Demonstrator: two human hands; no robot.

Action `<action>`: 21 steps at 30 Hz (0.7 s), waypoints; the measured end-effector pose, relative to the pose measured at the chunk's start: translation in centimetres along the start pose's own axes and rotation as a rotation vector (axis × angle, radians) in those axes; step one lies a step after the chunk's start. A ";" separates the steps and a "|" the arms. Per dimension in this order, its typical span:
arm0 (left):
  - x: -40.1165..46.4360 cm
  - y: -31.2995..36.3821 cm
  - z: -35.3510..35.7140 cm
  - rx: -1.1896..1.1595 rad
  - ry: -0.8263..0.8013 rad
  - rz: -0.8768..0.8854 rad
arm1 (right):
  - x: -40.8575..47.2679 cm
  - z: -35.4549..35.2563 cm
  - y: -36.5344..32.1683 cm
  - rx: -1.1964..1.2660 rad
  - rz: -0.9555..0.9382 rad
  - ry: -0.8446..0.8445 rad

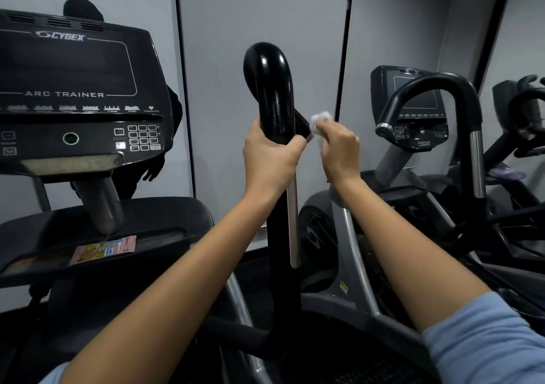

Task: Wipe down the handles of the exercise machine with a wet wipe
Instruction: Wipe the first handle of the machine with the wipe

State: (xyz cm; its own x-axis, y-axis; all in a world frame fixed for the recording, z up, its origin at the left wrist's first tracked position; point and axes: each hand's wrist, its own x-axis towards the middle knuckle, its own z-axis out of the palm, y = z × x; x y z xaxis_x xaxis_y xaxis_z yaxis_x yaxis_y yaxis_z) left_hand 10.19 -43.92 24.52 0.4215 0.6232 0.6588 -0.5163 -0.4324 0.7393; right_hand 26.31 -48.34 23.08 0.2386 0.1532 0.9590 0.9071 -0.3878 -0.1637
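A glossy black curved handle (272, 88) of the exercise machine rises in the middle of the view, hooking over at its top. My left hand (269, 159) grips the handle's upright shaft just below the bend. My right hand (339, 147) is beside it on the right, pinching a crumpled white wet wipe (320, 119) against the short end piece that sticks out behind the handle. A silver strip (292, 221) runs down the shaft below my left hand.
The machine's console (73, 94) with a keypad stands at left, and a printed leaflet (103, 249) lies on the tray below it. A second machine with its own hooked handle (436, 88) stands at right. Grey wall panels are behind.
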 end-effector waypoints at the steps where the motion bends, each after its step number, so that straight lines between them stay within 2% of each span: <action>1: 0.1 0.0 0.0 -0.001 0.003 -0.003 | 1.1 0.0 -0.6 0.025 0.002 -0.014; 4: 0.3 -0.3 0.1 0.012 0.004 -0.003 | 2.7 1.4 -2.2 -0.007 -0.009 -0.140; 7: 0.1 -0.1 0.1 0.008 0.000 -0.003 | 1.3 2.7 -1.7 -0.038 0.045 -0.140; 13: 0.0 0.1 -0.1 0.022 0.002 -0.005 | 0.5 -0.3 -1.3 -0.240 0.068 -0.224; 16: 0.1 0.0 -0.1 0.037 0.005 -0.005 | 2.7 0.0 -2.2 -0.148 -0.012 -0.182; 18: 0.2 -0.2 -0.1 0.043 0.003 -0.007 | 3.4 1.3 -2.5 -0.215 -0.110 -0.228; 21: 0.3 -0.3 0.0 0.044 -0.001 -0.006 | 1.6 2.5 -1.4 -0.232 -0.130 -0.255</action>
State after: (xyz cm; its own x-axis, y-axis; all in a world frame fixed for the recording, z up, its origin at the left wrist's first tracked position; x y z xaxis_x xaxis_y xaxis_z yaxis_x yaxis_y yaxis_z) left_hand 10.43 -43.59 24.49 0.4251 0.6256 0.6542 -0.4806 -0.4564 0.7488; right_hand 26.23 -45.31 24.24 0.2320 0.4250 0.8749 0.8395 -0.5418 0.0406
